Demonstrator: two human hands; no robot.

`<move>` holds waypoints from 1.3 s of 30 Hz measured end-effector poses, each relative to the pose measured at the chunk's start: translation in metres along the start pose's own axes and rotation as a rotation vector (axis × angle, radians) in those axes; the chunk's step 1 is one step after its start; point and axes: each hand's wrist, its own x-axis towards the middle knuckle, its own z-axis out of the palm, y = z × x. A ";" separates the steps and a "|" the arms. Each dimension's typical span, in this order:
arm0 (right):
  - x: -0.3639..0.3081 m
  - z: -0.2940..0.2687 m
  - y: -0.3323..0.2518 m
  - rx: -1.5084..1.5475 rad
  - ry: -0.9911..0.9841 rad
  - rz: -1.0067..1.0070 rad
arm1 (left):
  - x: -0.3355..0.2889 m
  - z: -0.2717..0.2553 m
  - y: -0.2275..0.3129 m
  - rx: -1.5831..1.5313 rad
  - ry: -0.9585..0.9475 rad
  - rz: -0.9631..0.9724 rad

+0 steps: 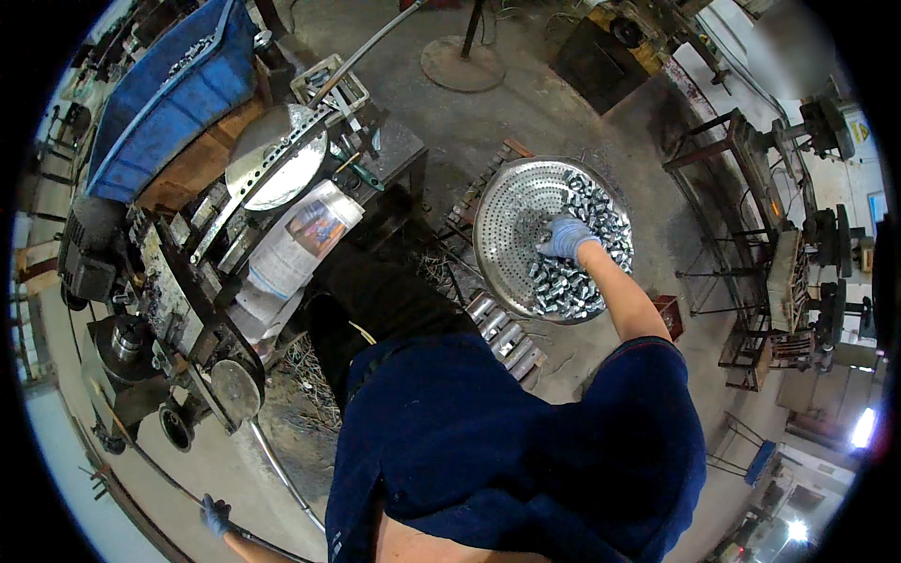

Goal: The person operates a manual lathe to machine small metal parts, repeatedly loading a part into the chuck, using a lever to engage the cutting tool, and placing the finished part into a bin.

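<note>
My right hand (569, 239), in a blue-grey glove, reaches into a large round perforated metal bowl (507, 211). Its fingers are bent and closed at the edge of a heap of short shiny metal pieces (574, 291); whatever they pinch is hidden. The heap fills the bowl's right side, while its dotted left side lies bare. Far off at the lower left, my left hand (215, 515), also gloved, is closed around a long thin dark bar (150, 460).
A machine with a flat perforated arm (272, 174) stands at left, beside a blue bin (178, 113) of small metal parts. Metal cylinders (507, 338) lie below the bowl. A round stand base (463, 64) is on the floor ahead; metal racks (741, 178) line the right.
</note>
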 end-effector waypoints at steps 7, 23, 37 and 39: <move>-0.001 -0.003 -0.015 -0.068 0.001 0.108 | 0.007 -0.005 -0.006 0.003 -0.004 0.027; 0.003 0.003 -0.002 -0.116 0.068 0.052 | -0.008 -0.006 -0.019 0.266 0.122 0.263; -0.025 -0.264 -0.448 0.364 0.454 -1.299 | -0.071 0.021 -0.008 0.425 0.215 0.285; -0.034 -0.282 -0.531 0.196 0.566 -1.567 | -0.054 0.000 -0.056 0.623 0.277 0.329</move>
